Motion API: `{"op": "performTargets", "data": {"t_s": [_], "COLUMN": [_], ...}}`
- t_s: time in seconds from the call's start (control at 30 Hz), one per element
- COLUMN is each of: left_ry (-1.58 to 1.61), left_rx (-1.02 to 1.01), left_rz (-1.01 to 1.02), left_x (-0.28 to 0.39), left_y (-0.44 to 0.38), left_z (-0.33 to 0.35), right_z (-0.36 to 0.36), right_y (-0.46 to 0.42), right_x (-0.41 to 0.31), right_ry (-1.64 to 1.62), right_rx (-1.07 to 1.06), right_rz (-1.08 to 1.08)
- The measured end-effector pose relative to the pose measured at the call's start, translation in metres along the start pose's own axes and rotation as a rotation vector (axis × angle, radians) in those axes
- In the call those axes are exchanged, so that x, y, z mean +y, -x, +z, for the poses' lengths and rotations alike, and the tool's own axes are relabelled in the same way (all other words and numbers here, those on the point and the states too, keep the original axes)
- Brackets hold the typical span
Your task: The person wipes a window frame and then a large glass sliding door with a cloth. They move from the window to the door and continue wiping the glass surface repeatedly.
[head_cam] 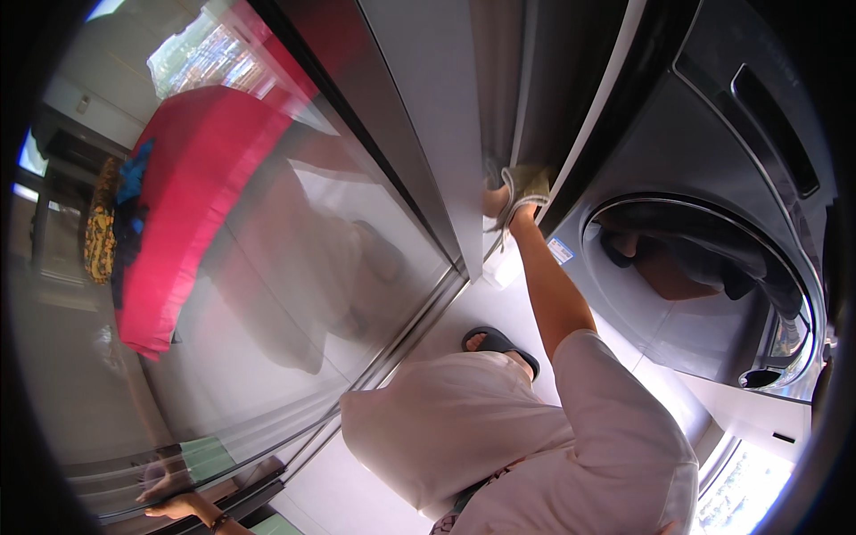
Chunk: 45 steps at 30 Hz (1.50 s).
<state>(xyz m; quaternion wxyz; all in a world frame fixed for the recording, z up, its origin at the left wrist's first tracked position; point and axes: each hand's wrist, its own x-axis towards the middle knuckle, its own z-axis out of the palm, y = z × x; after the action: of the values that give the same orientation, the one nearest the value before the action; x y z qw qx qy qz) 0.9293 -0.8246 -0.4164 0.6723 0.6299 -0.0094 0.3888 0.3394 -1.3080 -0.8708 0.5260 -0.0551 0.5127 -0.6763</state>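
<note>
My right hand (pixel 523 210) is at the upper middle of the view, largely hidden by a folded olive-grey cloth (pixel 528 186) that it presses against the side of a grey door frame (pixel 441 134). At the bottom left, my left hand (pixel 175 506) rests by the edge of a large sliding glass door (pixel 267 321); its fingers are extended, and I see nothing held in it. A bracelet is on that wrist. The glass mirrors both the left hand and my clothes.
A dark front-loading machine with a round door (pixel 695 287) stands at the right. The door's floor track (pixel 401 348) runs diagonally beside my body. A white container (pixel 503 267) is on the floor below the cloth. Through the glass, a red cloth (pixel 207 174) hangs at the left.
</note>
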Motion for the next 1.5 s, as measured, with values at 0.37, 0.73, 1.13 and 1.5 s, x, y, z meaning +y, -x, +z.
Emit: {"op": "performTargets", "data": {"t_s": [0.37, 0.73, 1.13, 1.5], "left_ry": [0.025, -0.03, 0.006, 0.046], "left_rx": [-0.093, -0.163, -0.163, -0.109], "left_rz": [0.035, 0.095, -0.019, 0.037], "left_x": [-0.006, -0.013, -0.017, -0.03], "left_y": [-0.001, -0.007, -0.017, -0.019], "left_z": [0.011, -0.002, -0.008, -0.01], "right_z": [-0.032, 0.174, 0.038, 0.179], "right_y": [0.088, 0.379, 0.271, 0.35], "right_x": [0.118, -0.198, -0.028, -0.222], "right_ry": [-0.566, 0.486, 0.761, 0.718], "right_rx": [-0.164, -0.197, -0.291, -0.494], "right_rz": [-0.338, -1.359, -0.813, -1.584]}}
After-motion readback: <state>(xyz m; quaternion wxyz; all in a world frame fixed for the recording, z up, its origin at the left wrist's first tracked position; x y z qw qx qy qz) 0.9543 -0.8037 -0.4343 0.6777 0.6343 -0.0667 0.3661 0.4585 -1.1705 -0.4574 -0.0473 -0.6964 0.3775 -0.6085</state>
